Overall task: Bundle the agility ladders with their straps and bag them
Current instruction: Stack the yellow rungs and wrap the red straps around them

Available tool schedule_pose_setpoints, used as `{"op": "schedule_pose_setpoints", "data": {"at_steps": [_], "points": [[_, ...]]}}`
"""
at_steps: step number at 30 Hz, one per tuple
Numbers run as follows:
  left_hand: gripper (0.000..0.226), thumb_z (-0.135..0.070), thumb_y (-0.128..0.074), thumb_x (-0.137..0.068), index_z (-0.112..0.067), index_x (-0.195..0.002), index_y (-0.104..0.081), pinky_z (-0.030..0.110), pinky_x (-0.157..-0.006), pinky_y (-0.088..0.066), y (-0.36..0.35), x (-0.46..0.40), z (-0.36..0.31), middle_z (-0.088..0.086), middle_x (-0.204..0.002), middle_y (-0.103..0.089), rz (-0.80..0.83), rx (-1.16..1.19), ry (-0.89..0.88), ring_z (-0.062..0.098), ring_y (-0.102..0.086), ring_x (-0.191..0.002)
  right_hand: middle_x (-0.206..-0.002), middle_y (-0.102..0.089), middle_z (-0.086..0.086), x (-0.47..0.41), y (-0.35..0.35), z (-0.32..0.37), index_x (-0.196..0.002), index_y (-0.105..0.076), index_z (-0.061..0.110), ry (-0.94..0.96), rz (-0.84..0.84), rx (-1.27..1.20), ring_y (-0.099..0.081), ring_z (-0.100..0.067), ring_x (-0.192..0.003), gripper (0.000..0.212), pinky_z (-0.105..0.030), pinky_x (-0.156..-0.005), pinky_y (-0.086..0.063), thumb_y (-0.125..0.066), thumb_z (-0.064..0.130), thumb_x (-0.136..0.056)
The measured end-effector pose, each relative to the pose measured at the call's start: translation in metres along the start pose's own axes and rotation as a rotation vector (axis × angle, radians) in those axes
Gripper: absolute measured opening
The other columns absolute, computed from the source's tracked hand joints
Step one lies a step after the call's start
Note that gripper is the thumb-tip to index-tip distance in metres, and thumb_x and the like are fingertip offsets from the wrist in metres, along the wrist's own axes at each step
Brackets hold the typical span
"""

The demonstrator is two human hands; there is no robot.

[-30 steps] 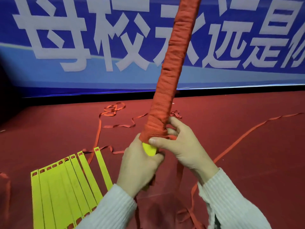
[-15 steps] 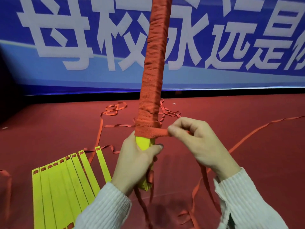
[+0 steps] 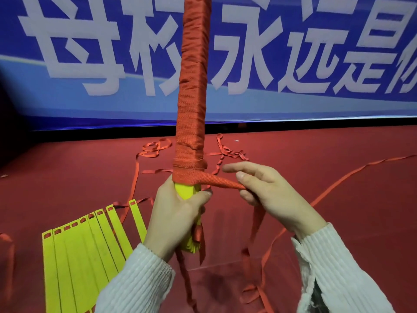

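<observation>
Banner (image 3: 293,71): blue, large white characters, spans the back wall above the floor.
Floor (image 3: 327,188): red surface, strewn with loose red webbing.
Wrapped bundle (image 3: 194,86): yellow ladder rungs stacked together, held upright, wound in red strap from the top edge of the view down to just above the left hand; bare yellow end visible below the wrap.
Flat rungs (image 3: 90,249): second set of yellow slats, fanned out on the floor at lower left, red strap threaded through the end slots.
Right hand (image 3: 273,197): right of the bundle, thumb and curled fingers pinching the strap; index finger extended toward the bundle.
Left hand (image 3: 178,218): fingers and thumb curled round the yellow lower end of the bundle, gripping it firmly.
Strap (image 3: 216,180): red webbing, taut from the lowest winding across to the right hand, remainder trailing down to the floor.
Loose strap tangle (image 3: 228,152): knotted loops on the floor behind the bundle.
</observation>
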State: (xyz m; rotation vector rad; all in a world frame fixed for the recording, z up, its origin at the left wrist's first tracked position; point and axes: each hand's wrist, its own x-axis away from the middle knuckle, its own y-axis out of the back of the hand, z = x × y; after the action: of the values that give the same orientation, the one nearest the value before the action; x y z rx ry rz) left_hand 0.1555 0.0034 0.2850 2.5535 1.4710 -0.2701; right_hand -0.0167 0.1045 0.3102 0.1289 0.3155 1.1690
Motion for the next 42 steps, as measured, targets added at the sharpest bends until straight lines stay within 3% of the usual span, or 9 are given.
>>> {"op": "schedule_pose_setpoints", "data": {"at_steps": [5,12,17,22,28,34,36,38,42], "points": [[0.019,-0.006,-0.079,-0.084,-0.017,-0.094,-0.067,0.025,-0.054,-0.052,0.001,-0.001,0.002,-0.004,-0.064,-0.064,-0.014,-0.029,0.002,0.016,-0.061,-0.056,-0.056,-0.035,0.006,0.006,0.007,0.003,-0.112,-0.063,0.015,-0.044,0.13,-0.221,-0.022,-0.007,-0.044,0.019,-0.019,-0.041,-0.018,-0.069,0.021,-0.095],[0.014,-0.004,-0.077,-0.085,-0.009,-0.094,-0.068,0.028,-0.051,-0.05,0.001,-0.001,0.003,0.003,-0.065,-0.065,-0.03,-0.015,0.023,0.018,-0.06,-0.054,-0.087,-0.076,-0.011,0.008,0.012,-0.001,-0.116,-0.072,0.008,-0.051,0.171,-0.125,-0.052,-0.01,-0.051,0.021,-0.018,-0.045,-0.036,-0.057,0.009,-0.101],[0.013,0.0,-0.075,-0.083,-0.001,-0.09,-0.064,0.026,-0.048,-0.045,-0.001,-0.001,0.006,0.002,-0.058,-0.058,-0.034,-0.012,0.031,0.016,-0.052,-0.048,-0.076,-0.059,-0.006,0.002,-0.008,-0.005,-0.091,-0.079,0.012,-0.045,0.128,0.011,-0.05,-0.011,-0.066,0.022,-0.019,-0.057,-0.037,-0.058,0.019,-0.089],[0.018,-0.023,-0.081,-0.082,-0.022,-0.088,-0.064,0.038,-0.056,-0.048,0.003,-0.002,0.011,-0.006,-0.062,-0.065,-0.059,-0.142,0.002,0.019,-0.059,-0.054,-0.06,-0.058,0.018,0.009,-0.01,0.013,-0.081,-0.071,0.014,0.077,0.218,0.052,-0.047,0.002,-0.056,0.015,-0.01,-0.056,-0.037,-0.071,0.013,-0.095],[0.022,-0.022,-0.081,-0.08,-0.023,-0.083,-0.059,0.037,-0.059,-0.05,0.003,-0.005,0.008,-0.008,-0.059,-0.062,-0.115,-0.209,-0.016,0.021,-0.059,-0.055,-0.05,-0.046,0.016,0.003,-0.006,0.009,-0.081,-0.07,0.006,0.177,0.012,-0.133,-0.031,-0.002,-0.047,0.023,-0.016,-0.049,-0.025,-0.06,0.021,-0.096],[0.039,-0.017,-0.082,-0.067,-0.005,-0.093,-0.055,0.031,-0.055,-0.047,-0.004,0.01,-0.003,0.004,-0.067,-0.053,0.352,0.544,0.159,0.018,-0.053,-0.052,-0.054,-0.045,0.013,-0.008,-0.02,-0.003,-0.073,-0.069,0.018,0.137,-0.065,-0.097,-0.035,-0.003,-0.046,0.019,-0.018,-0.048,-0.027,-0.073,0.018,-0.092],[0.043,-0.014,-0.081,-0.068,-0.003,-0.097,-0.051,0.031,-0.054,-0.046,-0.007,0.014,0.0,0.004,-0.066,-0.048,0.603,0.84,0.19,0.014,-0.049,-0.05,-0.064,-0.057,0.007,-0.008,-0.027,-0.005,-0.091,-0.071,0.019,0.089,0.051,-0.333,-0.043,-0.005,-0.049,0.006,-0.022,-0.049,-0.027,-0.067,0.021,-0.088],[0.031,-0.008,-0.073,-0.08,-0.004,-0.101,-0.05,0.029,-0.058,-0.045,-0.005,0.015,0.003,0.003,-0.071,-0.046,0.867,1.062,0.218,0.011,-0.052,-0.054,-0.085,-0.068,-0.002,-0.005,-0.034,-0.002,-0.127,-0.061,0.016,0.038,0.272,-0.588,-0.059,-0.004,-0.057,0.037,-0.02,-0.052,-0.035,-0.059,0.015,-0.09],[0.026,-0.012,-0.069,-0.085,-0.004,-0.106,-0.058,0.029,-0.066,-0.048,0.001,0.013,0.004,0.004,-0.083,-0.055,1.028,0.982,0.259,0.012,-0.057,-0.06,-0.077,-0.069,0.004,0.004,-0.035,0.009,-0.126,-0.056,0.01,0.065,0.366,-0.583,-0.061,0.0,-0.05,0.036,-0.01,-0.041,-0.041,-0.053,0.007,-0.09]]}}
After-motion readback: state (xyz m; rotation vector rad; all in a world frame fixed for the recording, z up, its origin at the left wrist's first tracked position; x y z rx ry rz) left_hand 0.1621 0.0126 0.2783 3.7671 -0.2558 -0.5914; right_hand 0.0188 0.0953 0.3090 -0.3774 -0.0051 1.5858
